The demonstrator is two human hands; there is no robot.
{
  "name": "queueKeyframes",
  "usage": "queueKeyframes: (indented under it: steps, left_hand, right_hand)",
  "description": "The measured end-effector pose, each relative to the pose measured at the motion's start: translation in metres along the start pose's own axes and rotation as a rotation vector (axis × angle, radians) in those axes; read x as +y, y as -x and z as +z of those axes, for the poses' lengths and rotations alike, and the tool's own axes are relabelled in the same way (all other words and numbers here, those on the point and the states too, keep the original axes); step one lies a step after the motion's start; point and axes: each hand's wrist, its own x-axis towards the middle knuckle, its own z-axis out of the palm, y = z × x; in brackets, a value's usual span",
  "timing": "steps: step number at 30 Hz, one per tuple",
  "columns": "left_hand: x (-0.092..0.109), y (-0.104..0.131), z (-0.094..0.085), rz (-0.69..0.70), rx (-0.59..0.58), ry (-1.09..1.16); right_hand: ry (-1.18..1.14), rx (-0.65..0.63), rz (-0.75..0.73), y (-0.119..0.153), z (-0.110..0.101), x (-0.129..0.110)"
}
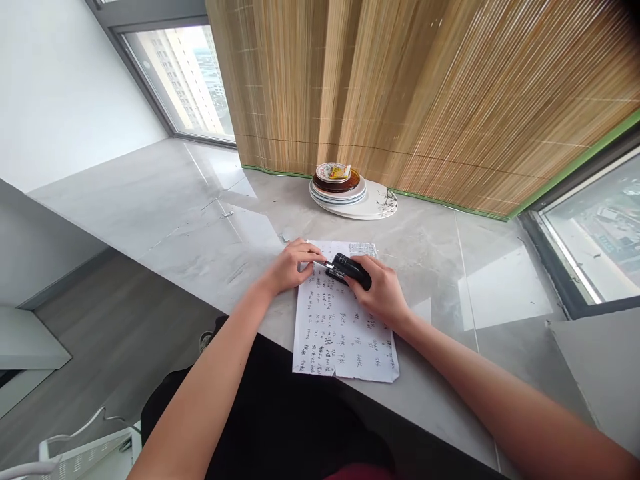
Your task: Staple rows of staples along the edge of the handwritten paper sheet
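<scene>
Desk point(250, 260) beneath, the right hand point(384, 288) grips the stapler point(353, 269) by its likely stiff, easily held body; the left hand point(290, 268) pinches its metal end point(328, 265)

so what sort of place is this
Probably a room in a high-rise home, at a wide window ledge: the window looks out on tall buildings, a slatted blind hangs behind the grey marble-look ledge, and stacked plates sit on it.

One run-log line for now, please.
right hand: grips black stapler | left hand: fingers at its metal end | handwritten sheet: underneath
</scene>
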Motion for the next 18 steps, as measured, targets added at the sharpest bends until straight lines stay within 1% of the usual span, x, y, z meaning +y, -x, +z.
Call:
queueKeyframes:
  steps: [3,7,18]
  left_hand:
    - [0.0018,-0.0005,-0.0004,-0.015,-0.027,-0.028]
    - [-0.0004,-0.0012,0.0007,0.0,0.01,-0.028]
    - [-0.002,-0.0028,0.0019,0.02,0.021,-0.014]
  right_hand:
    - [-0.009,0.007,-0.006,-0.0008,0.0009,0.0007]
    - [-0.029,0.014,-0.019,-0.0015,0.002,0.0004]
    - [-0.022,0.013,-0.039,-0.0022,0.0046,0.0014]
